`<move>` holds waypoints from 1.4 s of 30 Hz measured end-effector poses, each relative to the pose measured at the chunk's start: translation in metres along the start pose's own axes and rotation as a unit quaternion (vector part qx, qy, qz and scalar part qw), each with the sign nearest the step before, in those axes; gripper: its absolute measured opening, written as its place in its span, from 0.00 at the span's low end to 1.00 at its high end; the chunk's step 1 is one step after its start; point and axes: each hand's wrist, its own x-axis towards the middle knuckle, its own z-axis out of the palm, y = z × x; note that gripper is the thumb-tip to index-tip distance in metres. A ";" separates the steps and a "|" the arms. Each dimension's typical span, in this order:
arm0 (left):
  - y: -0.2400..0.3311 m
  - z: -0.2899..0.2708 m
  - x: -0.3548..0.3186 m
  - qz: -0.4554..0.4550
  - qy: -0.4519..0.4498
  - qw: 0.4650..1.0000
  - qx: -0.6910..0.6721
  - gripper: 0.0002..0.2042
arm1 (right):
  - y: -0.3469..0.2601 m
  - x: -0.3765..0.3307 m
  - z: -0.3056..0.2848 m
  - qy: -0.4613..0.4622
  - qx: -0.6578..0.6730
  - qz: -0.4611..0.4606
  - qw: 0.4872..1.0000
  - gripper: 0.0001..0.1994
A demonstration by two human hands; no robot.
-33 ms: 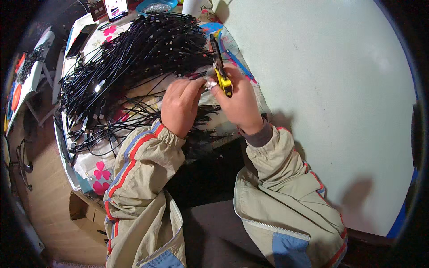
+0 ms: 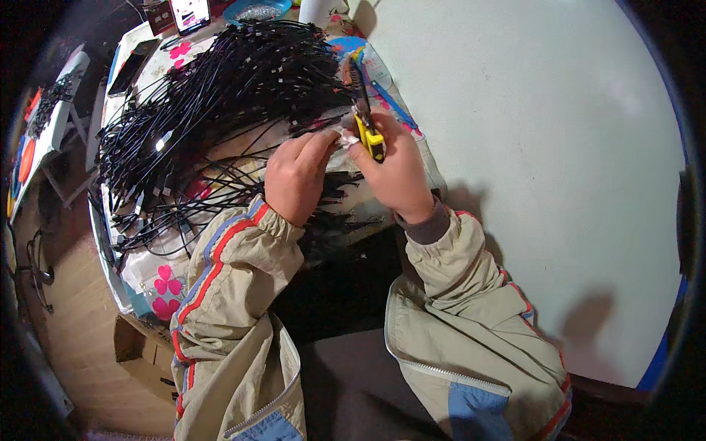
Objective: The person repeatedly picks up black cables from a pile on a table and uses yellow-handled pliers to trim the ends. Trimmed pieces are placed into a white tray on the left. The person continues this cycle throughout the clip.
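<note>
My right hand [image 2: 397, 169] is closed around a yellow-and-black hand tool [image 2: 373, 138], which looks like a pair of pliers; its dark end points away from me. Close beside it, my left hand [image 2: 296, 176] has its fingers pinched together. Between the fingertips of both hands shows a small shiny whitish piece [image 2: 347, 139], too small to make out. What the left fingers grip is mostly hidden. Past the hands lies a big heap of black cables [image 2: 243, 81] with small metal plugs. A smaller bunch of black cables [image 2: 220, 184] spreads out nearer, left of my left hand.
A flowered cloth [image 2: 151, 275] covers the work table. At its far side are a phone [image 2: 134, 67], a lit screen [image 2: 191, 15], a blue tray [image 2: 254, 9] of small clear pieces and a white cup [image 2: 316, 10]. A pale board [image 2: 544, 147] fills the right. A cardboard box [image 2: 136, 345] stands below left.
The tool in my right hand has tilted slightly, its dark end shifting a little to the right. Both hands stay in nearly the same place.
</note>
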 end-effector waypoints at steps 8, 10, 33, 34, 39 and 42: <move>-0.002 0.002 -0.005 -0.043 0.001 0.997 -0.057 0.09 | -0.009 -0.029 -0.013 -0.107 -0.031 0.107 0.988 0.17; -0.002 0.000 -0.005 -0.044 -0.010 0.997 -0.068 0.09 | -0.005 -0.033 -0.014 -0.132 -0.020 0.133 0.982 0.21; 0.006 -0.005 -0.002 -0.082 -0.009 0.982 -0.171 0.05 | 0.002 -0.030 -0.011 -0.172 -0.102 0.107 0.974 0.15; 0.006 -0.004 -0.002 -0.080 -0.008 0.982 -0.171 0.05 | 0.003 -0.030 -0.010 -0.167 -0.105 0.113 0.974 0.14; 0.004 -0.001 -0.003 -0.060 0.015 0.987 -0.149 0.06 | -0.001 -0.031 -0.004 -0.137 -0.010 0.145 0.980 0.16; 0.003 0.001 -0.004 -0.040 0.052 0.992 -0.110 0.06 | -0.010 -0.036 -0.006 -0.168 0.041 0.165 0.971 0.17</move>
